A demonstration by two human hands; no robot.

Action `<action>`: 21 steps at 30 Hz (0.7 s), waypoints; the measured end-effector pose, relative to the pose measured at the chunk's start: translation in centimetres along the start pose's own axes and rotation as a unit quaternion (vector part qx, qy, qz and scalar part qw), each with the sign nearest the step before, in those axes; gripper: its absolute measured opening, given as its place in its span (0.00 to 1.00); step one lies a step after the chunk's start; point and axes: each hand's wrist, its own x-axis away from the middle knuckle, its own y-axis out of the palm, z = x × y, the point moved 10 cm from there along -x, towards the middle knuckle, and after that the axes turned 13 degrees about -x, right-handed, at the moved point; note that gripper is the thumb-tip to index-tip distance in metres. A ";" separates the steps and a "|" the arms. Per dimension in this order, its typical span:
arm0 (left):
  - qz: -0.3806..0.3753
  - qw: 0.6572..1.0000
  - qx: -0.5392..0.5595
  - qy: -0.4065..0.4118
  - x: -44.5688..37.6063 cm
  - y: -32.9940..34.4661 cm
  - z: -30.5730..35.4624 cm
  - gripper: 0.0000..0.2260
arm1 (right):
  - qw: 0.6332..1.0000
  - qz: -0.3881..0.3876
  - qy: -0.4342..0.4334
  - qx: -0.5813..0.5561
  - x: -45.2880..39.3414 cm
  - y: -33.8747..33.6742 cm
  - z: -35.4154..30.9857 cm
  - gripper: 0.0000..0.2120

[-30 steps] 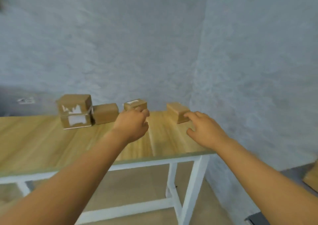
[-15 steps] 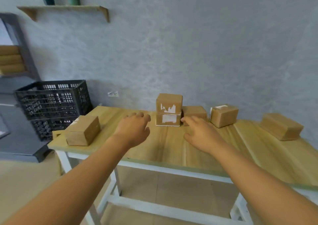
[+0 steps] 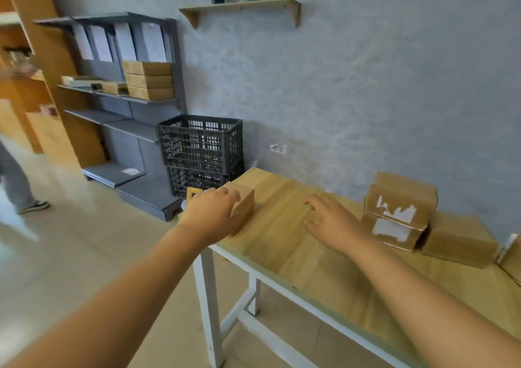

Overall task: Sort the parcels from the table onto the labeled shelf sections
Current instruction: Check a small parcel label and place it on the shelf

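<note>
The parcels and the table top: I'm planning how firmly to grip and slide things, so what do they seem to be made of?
The parcel under the left hand, at the table's end, looks like plain brown matte cardboard, as does the stacked pair, which carries torn white label remnants. The table top looks like light wood or a wood-look laminate, with visible grain stripes and a smooth finish, on a white-painted frame, probably metal.

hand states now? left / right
Left hand: on the parcel at the table's left end, fingers over its top; firm grip cannot be told.
Right hand: open, fingers spread above the table, holding nothing.
</note>
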 end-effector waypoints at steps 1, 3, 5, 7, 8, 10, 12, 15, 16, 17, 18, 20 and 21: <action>-0.002 1.000 -0.001 -0.015 0.0 0.4 -1.1 0.17 | 1.000 -0.006 -0.006 -0.011 -1.2 0.5 -0.3 0.23; -0.004 0.999 -0.002 -0.043 0.1 1.2 -3.3 0.17 | 0.999 -0.014 -0.019 -0.034 -3.4 1.7 -1.1 0.23; -0.013 0.998 0.005 -0.068 0.3 2.2 -5.2 0.17 | 0.998 -0.029 -0.031 -0.056 -4.9 3.3 -1.9 0.23; -0.022 0.996 0.017 -0.086 0.2 3.4 -6.6 0.15 | 0.996 -0.041 -0.039 -0.073 -6.2 4.8 -2.5 0.22; -0.032 0.995 0.022 -0.095 0.0 4.1 -7.2 0.15 | 0.995 -0.046 -0.038 -0.079 -6.8 5.5 -2.7 0.22; -0.059 0.990 0.036 -0.122 -0.6 5.9 -8.6 0.15 | 0.994 -0.051 -0.033 -0.090 -8.3 6.6 -3.0 0.22; -0.112 0.979 0.067 -0.155 -1.1 8.4 -9.7 0.16 | 0.993 -0.054 -0.026 -0.100 -9.8 7.5 -3.0 0.22; -0.240 0.941 0.180 -0.159 -1.9 12.9 -9.0 0.17 | 0.991 -0.052 0.003 -0.119 -12.3 9.0 -2.8 0.21; -0.280 0.916 0.235 -0.166 -2.1 14.2 -8.6 0.19 | 0.991 -0.047 0.014 -0.128 -13.2 9.5 -2.7 0.21; -0.315 0.885 0.291 -0.182 -2.2 15.4 -8.3 0.21 | 0.990 -0.041 0.026 -0.134 -14.1 10.0 -2.7 0.22; -0.340 0.854 0.340 -0.198 -2.3 16.2 -8.1 0.24 | 0.989 -0.040 0.039 -0.137 -14.9 10.6 -2.7 0.23; -0.360 0.815 0.401 -0.210 -3.1 17.4 -8.2 0.27 | 0.986 -0.048 0.067 -0.145 -16.5 11.9 -2.8 0.27; -0.363 0.804 0.420 -0.212 -3.6 17.7 -8.3 0.27 | 0.983 -0.057 0.083 -0.151 -17.2 12.6 -2.8 0.30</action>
